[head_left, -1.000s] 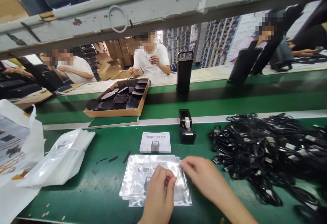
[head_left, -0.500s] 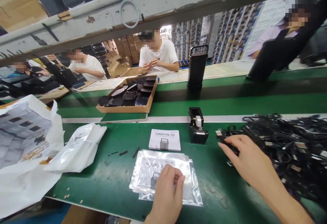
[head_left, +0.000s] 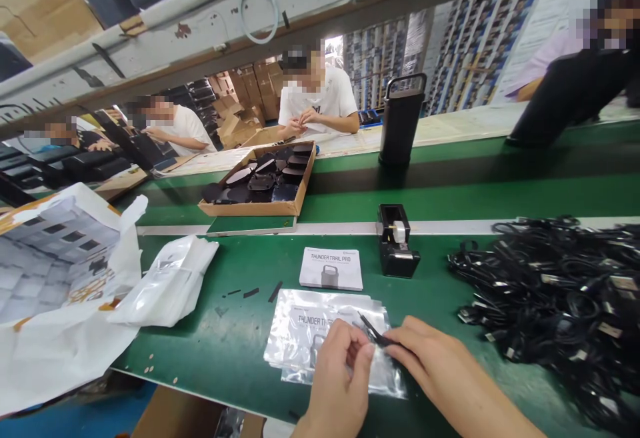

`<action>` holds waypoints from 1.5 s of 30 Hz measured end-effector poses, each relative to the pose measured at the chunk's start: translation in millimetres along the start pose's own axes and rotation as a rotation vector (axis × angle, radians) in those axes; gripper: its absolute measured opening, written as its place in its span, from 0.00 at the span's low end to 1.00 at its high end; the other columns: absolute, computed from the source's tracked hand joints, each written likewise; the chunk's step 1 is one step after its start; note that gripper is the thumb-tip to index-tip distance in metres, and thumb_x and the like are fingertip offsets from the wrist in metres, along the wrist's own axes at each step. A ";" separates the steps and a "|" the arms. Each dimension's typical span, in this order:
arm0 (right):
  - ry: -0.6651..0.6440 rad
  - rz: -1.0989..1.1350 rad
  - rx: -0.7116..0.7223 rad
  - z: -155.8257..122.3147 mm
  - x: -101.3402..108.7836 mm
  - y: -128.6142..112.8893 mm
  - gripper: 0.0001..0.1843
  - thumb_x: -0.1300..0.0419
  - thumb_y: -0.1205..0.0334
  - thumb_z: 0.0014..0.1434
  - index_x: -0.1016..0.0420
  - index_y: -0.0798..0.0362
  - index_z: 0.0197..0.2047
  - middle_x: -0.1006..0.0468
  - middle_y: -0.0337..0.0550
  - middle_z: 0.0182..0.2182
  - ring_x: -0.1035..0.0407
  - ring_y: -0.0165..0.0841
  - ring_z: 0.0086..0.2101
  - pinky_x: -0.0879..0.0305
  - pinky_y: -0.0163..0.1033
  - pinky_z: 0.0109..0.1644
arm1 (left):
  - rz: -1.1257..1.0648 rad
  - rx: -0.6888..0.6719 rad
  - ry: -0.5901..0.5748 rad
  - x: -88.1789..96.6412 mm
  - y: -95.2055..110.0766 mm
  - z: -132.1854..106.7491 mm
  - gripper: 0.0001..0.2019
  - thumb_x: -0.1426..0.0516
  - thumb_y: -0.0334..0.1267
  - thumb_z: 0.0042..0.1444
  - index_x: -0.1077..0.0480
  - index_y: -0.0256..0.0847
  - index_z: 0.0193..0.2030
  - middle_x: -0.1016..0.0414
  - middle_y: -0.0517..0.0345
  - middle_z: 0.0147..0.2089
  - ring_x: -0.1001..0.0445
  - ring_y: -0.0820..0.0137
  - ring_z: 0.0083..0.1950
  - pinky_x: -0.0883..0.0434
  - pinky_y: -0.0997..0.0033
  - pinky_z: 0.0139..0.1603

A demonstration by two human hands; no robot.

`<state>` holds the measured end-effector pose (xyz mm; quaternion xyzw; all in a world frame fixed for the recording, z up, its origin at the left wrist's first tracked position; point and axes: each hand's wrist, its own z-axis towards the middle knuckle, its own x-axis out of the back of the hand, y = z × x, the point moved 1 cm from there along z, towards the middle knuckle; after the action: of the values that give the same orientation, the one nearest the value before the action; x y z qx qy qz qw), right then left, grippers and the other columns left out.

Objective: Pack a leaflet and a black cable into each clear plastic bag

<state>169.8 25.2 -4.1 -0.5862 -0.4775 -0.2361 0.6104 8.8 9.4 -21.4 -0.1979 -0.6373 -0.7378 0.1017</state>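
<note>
My left hand [head_left: 343,375] is closed in a pinch at the right part of a clear plastic bag [head_left: 287,331], the top one of a small stack. Through its film a printed "Thunder Trail Pro" sheet shows. My right hand [head_left: 435,365], just to the right, grips a folded black USB cable [head_left: 373,330] between thumb and fingers, its end over the bag. Behind the bags lies a stack of matching printed booklets [head_left: 331,268]. A large heap of black cables [head_left: 555,298] spreads over the right side of the green table [head_left: 210,358].
Beyond the booklets stands a black tape dispenser [head_left: 397,241]. A carton of dark parts [head_left: 250,210] and a black speaker with a handle [head_left: 401,121] are farther back. White bags [head_left: 170,278] lie left, by an open sack [head_left: 60,278]. People sit across the table.
My right hand has moved left from the cable heap to the bag, bringing a black cable. My left hand keeps its pinch at the bag. The view has shifted slightly.
</note>
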 end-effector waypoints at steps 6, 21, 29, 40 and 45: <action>0.021 -0.040 0.070 5.6 1.9 -11.1 0.14 0.48 0.72 0.58 0.22 0.49 0.33 0.25 0.42 0.30 0.27 0.36 0.33 0.34 0.37 0.35 | -0.007 -0.028 0.057 6.7 3.6 2.7 0.08 0.51 0.35 0.62 0.35 0.40 0.32 0.35 0.58 0.31 0.35 0.70 0.32 0.37 0.72 0.34; 0.148 -0.157 0.136 -15.2 24.8 28.9 0.15 0.50 0.66 0.58 0.24 0.45 0.28 0.31 0.40 0.26 0.32 0.32 0.26 0.38 0.34 0.26 | -0.001 -0.077 0.051 8.3 -11.2 -4.9 0.07 0.52 0.30 0.61 0.37 0.41 0.34 0.35 0.55 0.35 0.35 0.68 0.36 0.38 0.70 0.36; 0.100 0.001 0.146 -7.4 15.0 19.6 0.16 0.49 0.66 0.58 0.21 0.44 0.29 0.30 0.39 0.25 0.30 0.31 0.25 0.35 0.34 0.29 | -0.026 -0.190 0.113 -2.3 -13.2 -13.7 0.07 0.52 0.32 0.61 0.36 0.40 0.33 0.37 0.54 0.36 0.35 0.67 0.38 0.38 0.68 0.38; 0.000 0.284 -0.009 -21.4 26.6 33.0 0.14 0.48 0.52 0.61 0.22 0.42 0.35 0.26 0.37 0.30 0.28 0.33 0.34 0.33 0.34 0.39 | 0.017 -0.155 0.210 -5.8 -12.4 -19.0 0.09 0.53 0.37 0.64 0.37 0.41 0.33 0.39 0.56 0.35 0.36 0.67 0.36 0.39 0.67 0.36; -0.022 0.258 0.025 -8.3 19.6 16.9 0.14 0.49 0.58 0.60 0.23 0.44 0.30 0.28 0.38 0.28 0.29 0.33 0.31 0.36 0.35 0.36 | 0.034 -0.203 0.156 -7.4 -12.7 -20.0 0.09 0.53 0.38 0.64 0.36 0.41 0.34 0.39 0.55 0.35 0.35 0.67 0.37 0.38 0.67 0.38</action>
<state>195.2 26.1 5.6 -0.6376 -0.4078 -0.1429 0.6378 7.2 -8.9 -38.1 -0.1598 -0.5461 -0.8098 0.1431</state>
